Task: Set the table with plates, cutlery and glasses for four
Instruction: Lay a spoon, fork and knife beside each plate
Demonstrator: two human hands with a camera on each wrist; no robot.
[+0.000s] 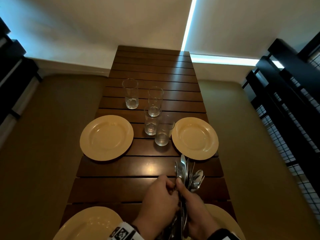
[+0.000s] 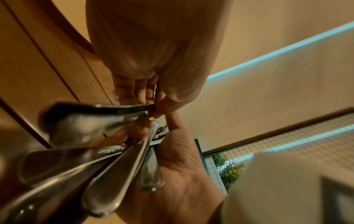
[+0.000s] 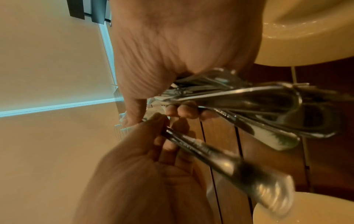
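My right hand (image 1: 183, 187) grips a bundle of steel cutlery (image 1: 187, 172) upright over the near right part of the wooden slatted table (image 1: 131, 170). My left hand (image 1: 168, 187) is pressed against it and pinches a single piece (image 3: 210, 151) from the bundle (image 3: 249, 98) by its neck; which kind of piece is blurred. Two cream plates lie further off, one left (image 1: 106, 137) and one right (image 1: 195, 138). Two more sit at the near edge, left (image 1: 90, 224) and right (image 1: 223, 220), the latter partly hidden by my right arm. Several empty glasses (image 1: 155, 101) stand clustered mid-table.
The table is narrow, with drab floor on both sides. Dark chair frames stand at the far left (image 1: 15, 70) and a dark frame with wire mesh at the right (image 1: 294, 101). A pale wall closes the far end.
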